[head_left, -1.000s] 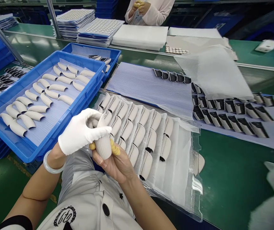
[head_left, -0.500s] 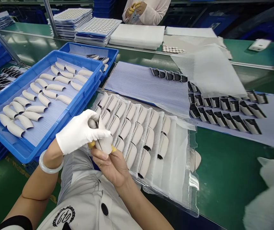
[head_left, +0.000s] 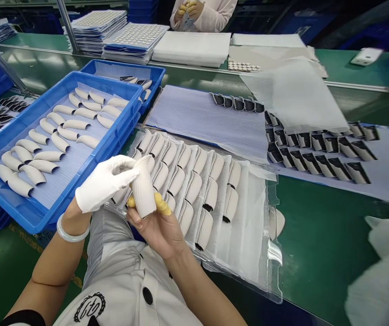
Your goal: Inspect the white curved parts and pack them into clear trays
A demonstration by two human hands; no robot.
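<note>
Right hand (head_left: 156, 226), bare with yellow finger covers, is clamped around lower part of off-white, ribbed, curved piece (head_left: 143, 188), held up above near edge of clear plastic tray (head_left: 245, 244). Left hand (head_left: 102, 183), in white glove, pinches its upper left edge. Tray carries rows of similar pieces on green worktop (head_left: 309, 235).

White object (head_left: 366, 56) on far green bench (head_left: 337, 69).
</note>
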